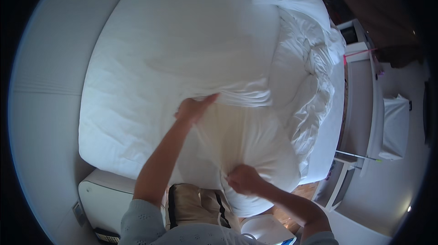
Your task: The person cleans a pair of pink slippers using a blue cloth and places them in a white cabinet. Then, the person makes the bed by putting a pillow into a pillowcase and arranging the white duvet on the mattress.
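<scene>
A pillow (pixel 267 138) with a yellowed inner and a white fabric cover lies on the near side of the bed, in front of my body. My left hand (pixel 196 108) is at the far left corner of this pillow, by the bunched white cover (pixel 243 92); blur hides whether its fingers grip the cloth. Closed on the pillow's near left edge is my right hand (pixel 243 180). Beneath and beyond both hands spreads the white bed sheet (pixel 137 73).
Rumpled white bedding (pixel 308 73) is heaped along the bed's right side. A white bedside cabinet (pixel 106 190) stands at the lower left, against a padded panel (pixel 48 73). A white stool-like object (pixel 267 228) is near my right elbow. Shelving (pixel 359 73) lines the right wall.
</scene>
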Demonstrator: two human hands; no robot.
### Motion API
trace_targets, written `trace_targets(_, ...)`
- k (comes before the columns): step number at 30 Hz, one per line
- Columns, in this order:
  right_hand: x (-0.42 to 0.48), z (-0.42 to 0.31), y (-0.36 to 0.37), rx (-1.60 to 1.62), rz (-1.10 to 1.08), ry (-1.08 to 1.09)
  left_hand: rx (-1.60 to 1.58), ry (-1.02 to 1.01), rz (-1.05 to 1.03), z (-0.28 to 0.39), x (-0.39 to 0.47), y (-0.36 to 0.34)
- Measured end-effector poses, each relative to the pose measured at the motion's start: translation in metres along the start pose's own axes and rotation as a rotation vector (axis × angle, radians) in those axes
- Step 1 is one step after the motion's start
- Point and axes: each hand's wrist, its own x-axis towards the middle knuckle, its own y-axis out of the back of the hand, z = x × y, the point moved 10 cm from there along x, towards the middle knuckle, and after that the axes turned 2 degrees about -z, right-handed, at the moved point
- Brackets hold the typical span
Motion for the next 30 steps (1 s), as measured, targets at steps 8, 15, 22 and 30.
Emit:
trace_targets(8,0.016,0.008,-0.027,0.337,0.377,0.074,0.282,0.122,0.311,-0.102,-0.023,0.084)
trace_targets(15,-0.067,0.245,0.041,0.138,0.759,-0.817,0.538,-0.678,0.274,-0.010,-0.152,-0.079)
trace_targets(22,-0.064,0.226,-0.030,0.492,0.479,-0.883,0.557,-0.645,0.141,0.052,-0.070,-0.122)
trace_targets(30,-0.078,0.126,-0.032,1.034,0.380,-0.779,0.621,-0.504,-0.211,0.035,-0.019,-0.187)
